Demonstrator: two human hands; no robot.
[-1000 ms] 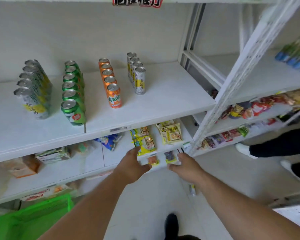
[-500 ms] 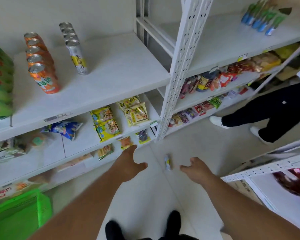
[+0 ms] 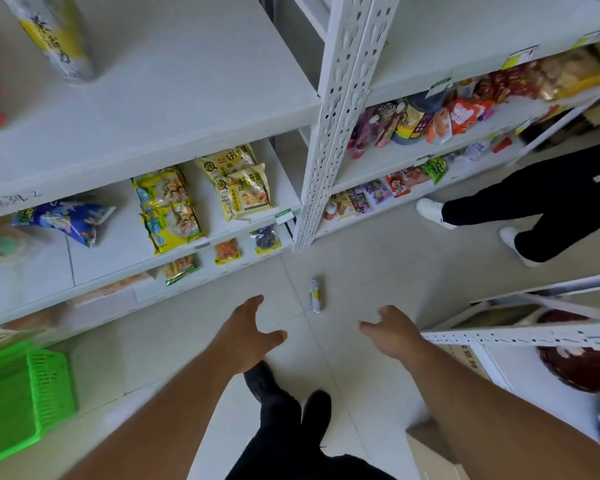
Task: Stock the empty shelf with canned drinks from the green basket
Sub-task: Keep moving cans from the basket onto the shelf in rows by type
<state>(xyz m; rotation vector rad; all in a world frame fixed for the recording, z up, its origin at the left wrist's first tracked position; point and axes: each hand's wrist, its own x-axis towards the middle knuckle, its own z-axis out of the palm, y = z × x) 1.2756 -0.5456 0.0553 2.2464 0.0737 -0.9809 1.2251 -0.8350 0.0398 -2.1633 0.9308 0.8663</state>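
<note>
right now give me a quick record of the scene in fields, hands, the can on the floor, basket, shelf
left hand: bare left hand, open, fingers spread, holding nothing, over the floor
right hand: bare right hand, open, holding nothing
dropped can: small silver and yellow drink can lying on its side on the pale tiled floor, beyond both hands, touched by neither
basket: green plastic mesh basket at lower left, on the floor; contents not discernible
shelf: white metal shelf, tall silver and yellow can standing upright at its left
bystander: legs in black trousers, white shoes, at right

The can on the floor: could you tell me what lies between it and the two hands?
Only bare floor tile separates the can from the left hand and right hand in the head view.
</note>
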